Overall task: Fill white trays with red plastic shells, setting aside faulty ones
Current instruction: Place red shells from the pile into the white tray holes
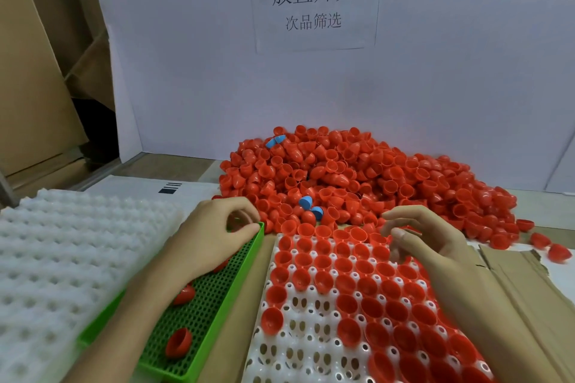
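A big pile of red shells (357, 171) lay at the back of the worktop (174, 166). More sat open side up in the white tray (298, 336). The right hand (426, 236) hung over the tray, fingers loose and spread, holding nothing. The left hand (217, 227) was at the far corner of the green basket (202, 320), fingers curled. I could not tell if it held anything.

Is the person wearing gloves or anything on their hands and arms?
No gloves. The left hand and right hand are bare, with no rings, watch or bracelets showing. The left forearm and right forearm are bare too, no sleeves in view.
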